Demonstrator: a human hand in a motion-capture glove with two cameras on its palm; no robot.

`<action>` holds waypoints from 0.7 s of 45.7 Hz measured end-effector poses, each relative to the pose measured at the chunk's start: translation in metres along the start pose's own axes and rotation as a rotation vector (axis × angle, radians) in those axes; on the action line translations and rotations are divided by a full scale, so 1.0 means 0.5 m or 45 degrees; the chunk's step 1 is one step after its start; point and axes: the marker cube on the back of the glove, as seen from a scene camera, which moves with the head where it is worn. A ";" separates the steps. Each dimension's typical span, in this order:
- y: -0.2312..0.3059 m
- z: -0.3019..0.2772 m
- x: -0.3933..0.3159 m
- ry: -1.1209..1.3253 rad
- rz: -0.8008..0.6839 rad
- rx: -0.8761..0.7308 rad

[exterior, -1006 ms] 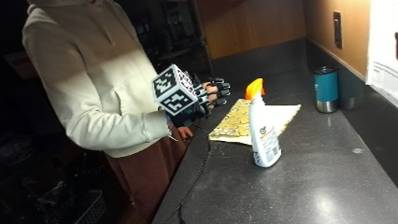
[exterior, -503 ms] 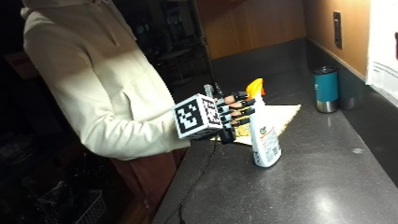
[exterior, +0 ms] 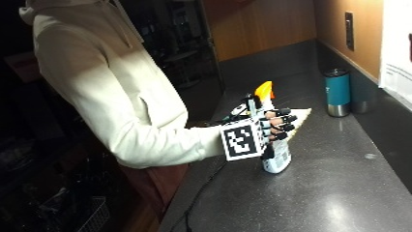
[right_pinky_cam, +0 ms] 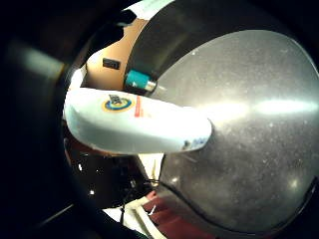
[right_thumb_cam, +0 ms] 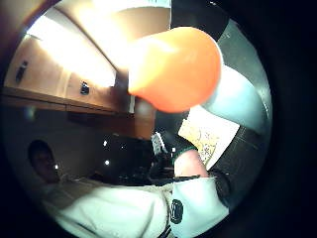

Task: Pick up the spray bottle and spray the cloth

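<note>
A white spray bottle (exterior: 277, 163) with an orange trigger head (exterior: 264, 90) stands upright on the dark counter (exterior: 322, 198). My gloved right hand (exterior: 275, 128) is against its near side at mid-height, palm toward it, fingers stretched out past the body and not wrapped round it. The bottle's white body (right_pinky_cam: 134, 124) fills the little finger side palm view, and the orange head (right_thumb_cam: 173, 69) looms large in the thumb side view. A yellow patterned cloth (exterior: 302, 115) lies flat on the counter just behind the bottle, mostly hidden by the hand; it also shows as cloth (right_thumb_cam: 208, 135).
A teal tumbler (exterior: 336, 92) stands near the back wall, beyond the cloth, also seen as tumbler (right_pinky_cam: 139, 79). A wall socket (exterior: 348, 30) and a white paper (exterior: 396, 43) are on the wall. A cable (exterior: 205, 191) runs off the counter's near edge.
My hand has travelled from in front of the person's chest across to the bottle and now lies against it. The outside camera has also shifted. The bottle and cloth stay put.
</note>
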 end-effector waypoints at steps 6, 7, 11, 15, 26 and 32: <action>-0.016 0.007 0.005 -0.014 0.005 -0.004; -0.016 0.008 0.005 -0.021 0.008 -0.009; -0.010 0.011 0.004 -0.039 0.022 -0.031; -0.010 0.010 0.002 -0.052 0.030 -0.018; -0.010 0.023 0.003 -0.078 0.059 0.008; -0.020 0.031 0.007 -0.083 0.090 0.033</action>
